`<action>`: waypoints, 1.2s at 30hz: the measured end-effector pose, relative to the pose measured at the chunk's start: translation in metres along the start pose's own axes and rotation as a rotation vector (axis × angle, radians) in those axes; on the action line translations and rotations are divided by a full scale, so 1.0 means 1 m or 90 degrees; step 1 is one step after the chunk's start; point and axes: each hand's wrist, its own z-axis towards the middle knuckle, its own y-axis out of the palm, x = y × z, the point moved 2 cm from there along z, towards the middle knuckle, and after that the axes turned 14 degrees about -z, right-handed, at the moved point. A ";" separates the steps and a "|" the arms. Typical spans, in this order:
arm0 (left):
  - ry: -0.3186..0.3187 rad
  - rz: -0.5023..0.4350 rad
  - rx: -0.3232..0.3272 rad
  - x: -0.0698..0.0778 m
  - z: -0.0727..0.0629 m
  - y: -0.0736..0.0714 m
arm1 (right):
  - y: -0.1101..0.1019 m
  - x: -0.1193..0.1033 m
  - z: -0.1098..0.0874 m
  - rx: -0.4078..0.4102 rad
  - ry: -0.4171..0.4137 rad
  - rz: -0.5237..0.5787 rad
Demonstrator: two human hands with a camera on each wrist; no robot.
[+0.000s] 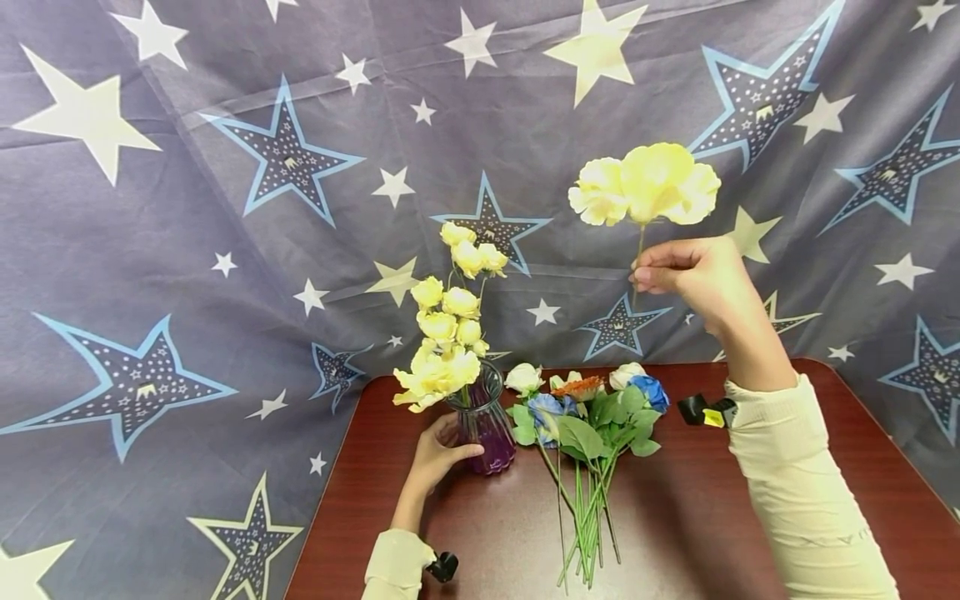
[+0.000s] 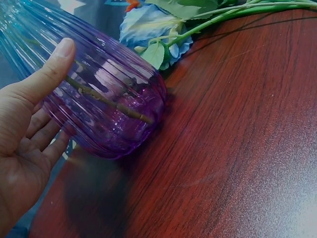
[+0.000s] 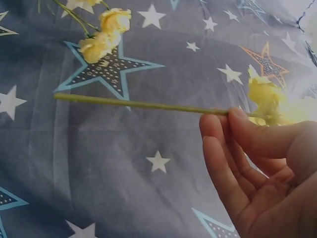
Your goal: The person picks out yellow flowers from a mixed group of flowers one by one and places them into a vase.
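Note:
My left hand (image 1: pixel 435 458) holds a ribbed glass vase (image 1: pixel 495 450), purple at its base, on the table. In the left wrist view its thumb lies across the near side of the glass and its other fingers reach behind. Inside the vase a brown stem (image 2: pixel 111 102) slants to the bottom. A spray of small yellow flowers (image 1: pixel 453 312) rises from the rim, a larger ruffled bloom (image 1: pixel 438 373) low at its left. Raised at the right, my right hand (image 1: pixel 701 271) pinches a yellow flower (image 1: pixel 648 185) just below its head; its bare green stem (image 3: pixel 138 103) sticks out past the fingertips.
Right of the vase lies a pile of loose flowers, with white, blue (image 1: pixel 651 392) and orange (image 1: pixel 579 387) heads and green stems (image 1: pixel 592 517) pointing towards the front of the brown table (image 1: pixel 712 517). Behind hangs a grey cloth (image 1: pixel 247 250) with stars.

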 end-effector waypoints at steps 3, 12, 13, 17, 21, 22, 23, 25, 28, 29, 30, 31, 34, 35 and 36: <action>0.009 0.016 -0.003 -0.001 0.000 -0.001 | 0.006 0.001 -0.002 0.007 0.010 -0.013; -0.003 0.010 0.000 -0.001 -0.001 -0.002 | 0.028 0.007 -0.005 0.044 -0.004 -0.007; -0.005 0.006 0.000 -0.001 -0.001 -0.002 | 0.030 0.007 -0.006 0.049 -0.008 -0.006; -0.015 -0.009 0.005 -0.001 -0.001 -0.002 | 0.040 0.009 -0.008 0.062 -0.016 0.019; -0.016 -0.009 0.007 -0.001 -0.001 -0.002 | 0.052 0.010 -0.009 0.079 -0.024 0.060; -0.015 -0.009 0.007 -0.001 -0.001 -0.001 | 0.054 0.010 -0.009 0.083 -0.027 0.071; -0.014 -0.007 0.006 -0.001 -0.001 -0.001 | 0.057 0.010 -0.009 0.089 -0.030 0.078; -0.011 -0.010 0.003 -0.001 -0.001 -0.001 | 0.062 0.010 -0.010 0.099 -0.035 0.087; -0.010 -0.014 0.001 -0.002 0.000 -0.001 | 0.068 0.012 -0.010 0.120 -0.042 0.100; -0.010 -0.014 0.001 -0.002 0.000 -0.001 | 0.071 0.012 -0.010 0.126 -0.043 0.104; -0.010 -0.014 0.001 -0.002 0.000 -0.001 | 0.073 0.013 -0.010 0.130 -0.044 0.109; -0.009 -0.010 0.001 -0.003 0.000 -0.001 | 0.075 0.014 -0.010 0.133 -0.043 0.113; -0.008 -0.002 0.001 -0.004 0.001 -0.002 | 0.082 0.016 -0.009 0.134 -0.034 0.126; -0.006 0.003 0.000 -0.004 0.001 -0.002 | 0.085 0.017 -0.009 0.132 -0.030 0.131; -0.005 0.007 0.000 -0.004 0.001 -0.002 | 0.087 0.018 -0.009 0.129 -0.025 0.138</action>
